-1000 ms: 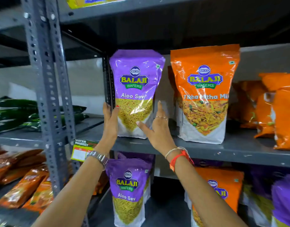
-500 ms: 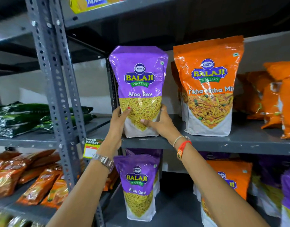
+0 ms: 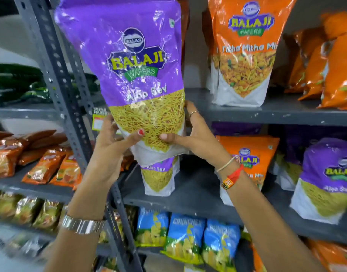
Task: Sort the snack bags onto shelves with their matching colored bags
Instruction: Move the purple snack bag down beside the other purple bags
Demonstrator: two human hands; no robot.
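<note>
A large purple Aloo Sev bag is held upright in front of the shelves, off the upper shelf. My left hand grips its bottom left corner and my right hand grips its bottom right. On the upper shelf stand orange Tikha Mitha Mix bags. The shelf below carries a purple Aloo Sev bag right under the held one, an orange bag, and another purple bag at the right.
A grey perforated upright post stands left of the held bag. Small orange packets and green packets lie on the left rack. Blue Crunchex bags fill the lowest shelf. More orange bags crowd the upper right.
Both hands closed on the purple bag's base, lifted it off the upper shelf and drew it toward me. The view has dropped, showing lower shelves.
</note>
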